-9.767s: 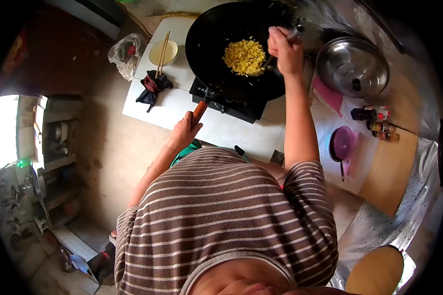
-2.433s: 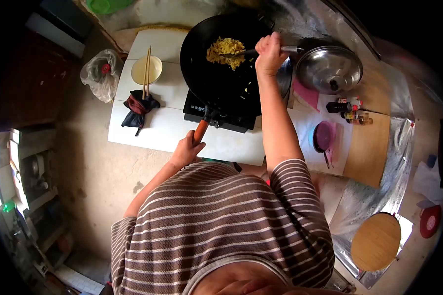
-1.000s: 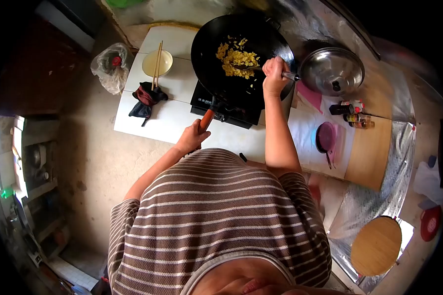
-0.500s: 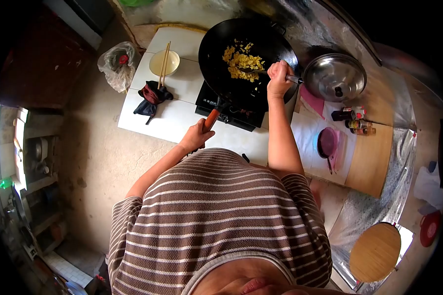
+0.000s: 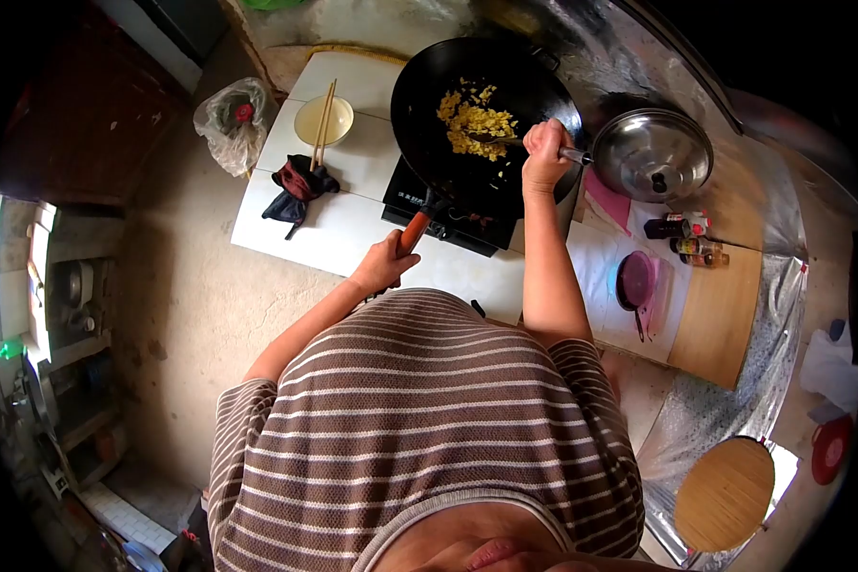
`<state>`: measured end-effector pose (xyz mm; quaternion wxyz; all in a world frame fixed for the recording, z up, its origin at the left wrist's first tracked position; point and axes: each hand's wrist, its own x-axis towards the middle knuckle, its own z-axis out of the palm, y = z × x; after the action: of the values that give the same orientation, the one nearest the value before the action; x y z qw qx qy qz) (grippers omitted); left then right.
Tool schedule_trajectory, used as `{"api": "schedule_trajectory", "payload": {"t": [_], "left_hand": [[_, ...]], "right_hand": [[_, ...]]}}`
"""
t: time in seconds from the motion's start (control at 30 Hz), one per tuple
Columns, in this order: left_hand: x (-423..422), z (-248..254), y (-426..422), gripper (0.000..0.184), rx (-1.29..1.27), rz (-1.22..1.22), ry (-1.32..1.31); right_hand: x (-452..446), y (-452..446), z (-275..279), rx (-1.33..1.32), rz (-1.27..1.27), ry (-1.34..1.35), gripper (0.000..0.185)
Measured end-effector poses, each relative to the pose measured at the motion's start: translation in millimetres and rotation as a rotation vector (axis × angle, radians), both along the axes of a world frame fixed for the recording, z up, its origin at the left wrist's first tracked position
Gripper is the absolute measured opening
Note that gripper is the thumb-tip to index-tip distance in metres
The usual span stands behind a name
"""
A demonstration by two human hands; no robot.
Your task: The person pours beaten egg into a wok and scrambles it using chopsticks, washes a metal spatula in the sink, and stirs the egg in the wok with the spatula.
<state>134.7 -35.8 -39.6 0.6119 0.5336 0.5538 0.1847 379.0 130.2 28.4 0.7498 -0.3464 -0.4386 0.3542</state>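
Observation:
A black wok (image 5: 419, 105) sits on a black stove (image 5: 467, 234), with yellow pieces that look like scrambled egg (image 5: 467, 124) spread across its bottom. My left hand (image 5: 384, 263) is wrapped round the wok's orange-brown handle (image 5: 415, 232). In my right hand (image 5: 545, 153) is the dark handle of a spatula (image 5: 572, 155). Its metal end rests among the egg pieces, so the blade is partly hidden. Just right of that hand lies a steel lid (image 5: 682, 157) with its black knob.
Chopsticks (image 5: 325, 124) lie across a pale bowl (image 5: 338, 118), beside a dark cloth (image 5: 296, 191). Several bottles (image 5: 694, 246) and a small dark pan (image 5: 634, 280) stand to the right. A plastic bag (image 5: 229, 143) hangs at the left; a round wooden board (image 5: 725, 494) is lower right.
The view has shifted slightly, so the stove and wok appear a little further right. Both hands keep their grips, and the egg pieces look almost the same.

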Motion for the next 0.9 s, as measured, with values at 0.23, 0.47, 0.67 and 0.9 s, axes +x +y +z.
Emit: {"api": "schedule_trajectory", "payload": {"t": [0.23, 0.47, 0.67, 0.9], "left_hand": [[0.7, -3.6, 0.4, 0.040, -0.001, -0.012, 0.005], [-0.2, -6.2, 0.8, 0.042, -0.010, -0.015, 0.003], [0.4, -6.9, -0.8, 0.041, 0.013, 0.002, 0.008], [1.0, -7.6, 1.8, 0.038, 0.012, -0.009, 0.009]], "right_hand": [[2.3, -3.7, -4.8, -0.016, 0.028, -0.004, 0.039], [-9.1, -10.4, 6.3, -0.096, -0.022, -0.104, 0.041], [7.5, -0.1, 24.7, -0.072, 0.156, 0.006, 0.042], [2.5, 9.8, 33.1, -0.108, 0.104, 0.030, 0.041]]}}
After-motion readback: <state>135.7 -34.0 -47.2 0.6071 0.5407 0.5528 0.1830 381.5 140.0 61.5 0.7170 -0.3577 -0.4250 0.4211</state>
